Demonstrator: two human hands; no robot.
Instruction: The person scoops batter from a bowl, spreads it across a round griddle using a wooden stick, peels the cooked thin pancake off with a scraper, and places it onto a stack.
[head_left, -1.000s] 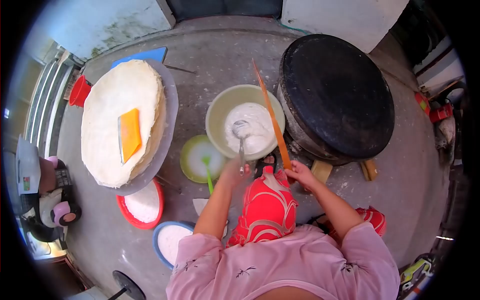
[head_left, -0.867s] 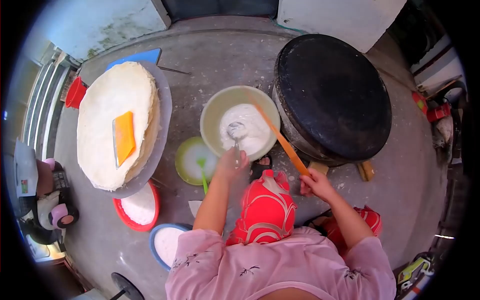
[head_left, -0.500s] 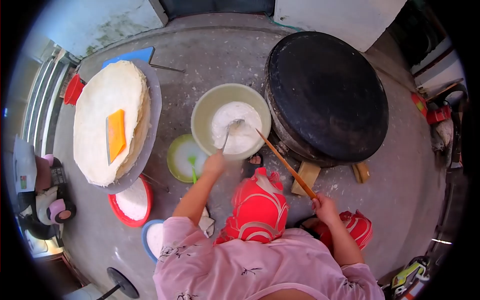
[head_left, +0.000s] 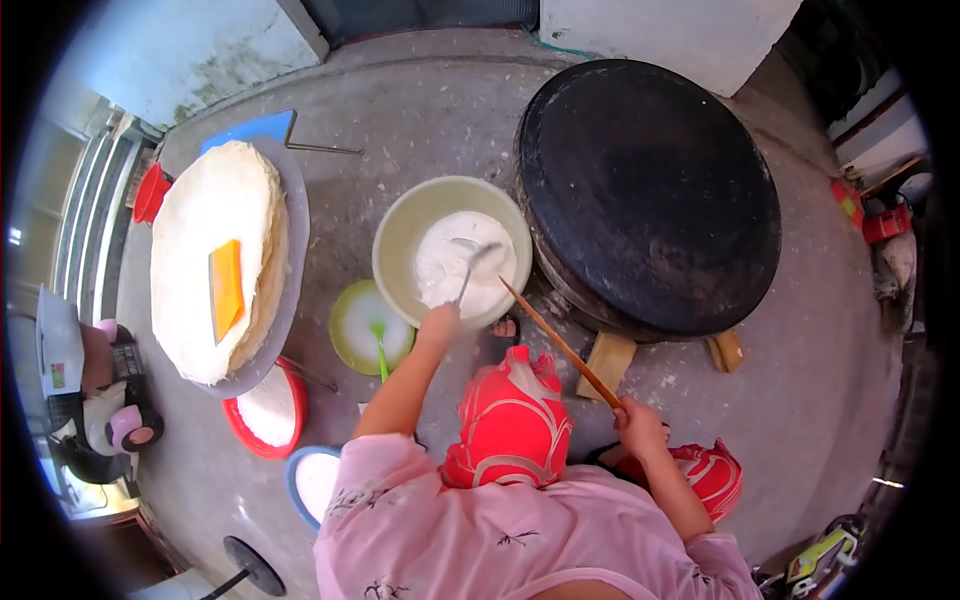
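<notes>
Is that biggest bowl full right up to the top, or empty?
Partly full: thick white batter covers the bottom of the large pale green bowl, with bare wall showing above it, up to the rim.

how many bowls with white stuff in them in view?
4: cream bowl, centre; green bowl, to its left; red bowl, farther left; blue bowl, beside the left sleeve. Red and blue are partly covered; others could be hidden.

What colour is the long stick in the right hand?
The stick is orange-brown; it shows best in the head view.
</notes>
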